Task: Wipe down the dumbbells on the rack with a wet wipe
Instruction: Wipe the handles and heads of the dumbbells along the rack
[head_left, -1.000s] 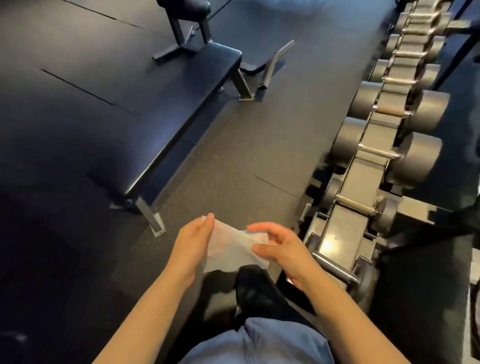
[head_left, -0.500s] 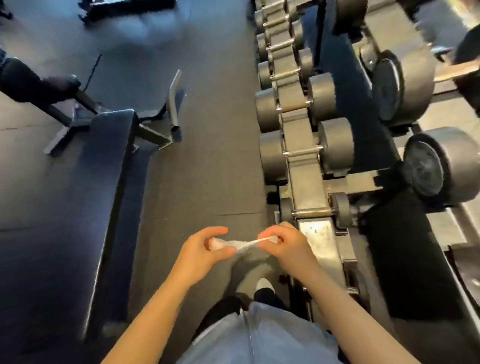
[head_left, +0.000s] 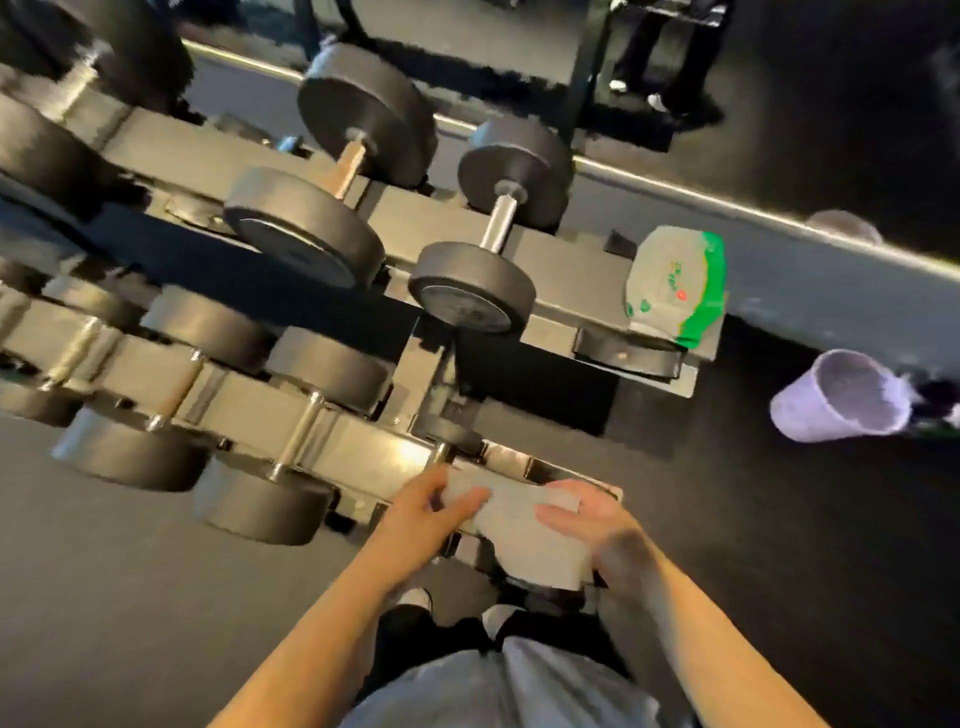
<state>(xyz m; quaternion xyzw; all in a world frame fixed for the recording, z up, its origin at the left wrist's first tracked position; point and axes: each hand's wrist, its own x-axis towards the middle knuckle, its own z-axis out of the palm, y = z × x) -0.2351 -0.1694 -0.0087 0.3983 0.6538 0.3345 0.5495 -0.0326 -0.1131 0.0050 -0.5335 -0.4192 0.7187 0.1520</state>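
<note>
Both hands hold the wipe (head_left: 524, 535) over the rack's (head_left: 363, 462) near end — left hand (head_left: 423, 512) pinching one edge, right hand (head_left: 597, 525) gripping the other; dumbbells (head_left: 470, 260) racked beyond.

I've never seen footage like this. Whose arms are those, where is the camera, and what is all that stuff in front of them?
No machine here: these are a person's two bare arms, filmed by a camera worn on the head, looking forward and down. The left hand and right hand hold a pale wet wipe stretched between them, each with a grip on one side. Ahead stands a two-tier dumbbell rack carrying dark dumbbells; one smaller dumbbell sits near its right end. Beside it on the upper tier lies a green-and-white wipes pack. A pale bin stands on the dark floor to the right.
</note>
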